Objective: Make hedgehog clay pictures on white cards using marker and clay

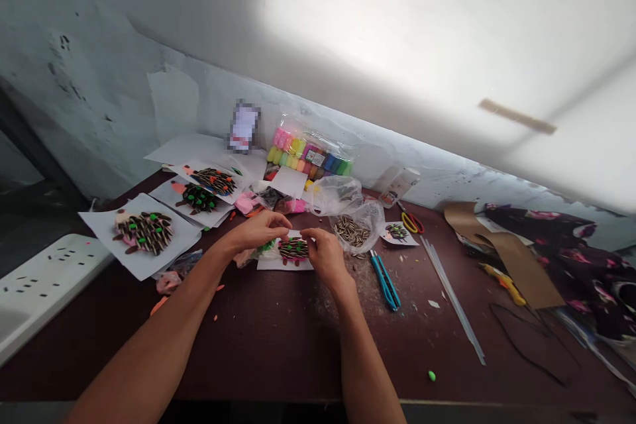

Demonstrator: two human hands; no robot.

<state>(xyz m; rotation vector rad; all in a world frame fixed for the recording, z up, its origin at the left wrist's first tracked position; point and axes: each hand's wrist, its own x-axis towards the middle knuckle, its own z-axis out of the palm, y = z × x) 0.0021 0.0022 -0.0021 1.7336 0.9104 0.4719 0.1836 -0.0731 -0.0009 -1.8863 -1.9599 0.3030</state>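
Note:
A small hedgehog figure (pixel 292 248) of striped seeds with green bits and a pink base lies on a white card (pixel 278 265) in front of me. Over the card's upper left edge is my left hand (pixel 262 230), its fingers drawn together; anything between the fingertips is too small to make out. My right hand (pixel 325 255) bends around the figure's right side with fingers curled and pressed together, hiding part of it. What its fingertips hold, if anything, does not show. A clear plastic bag of striped seeds (pixel 352 232) lies just beyond my right hand.
Left stand finished-looking seed hedgehogs (pixel 144 232) on paper and a white power strip (pixel 44 285). Coloured clay packs (pixel 311 156) lean behind. Rightward lie teal-handled cutters (pixel 385 281), scissors (pixel 412 222), glue sticks (pixel 454 305), a yellow glue gun (pixel 504 283) and a green clay piece (pixel 431 375).

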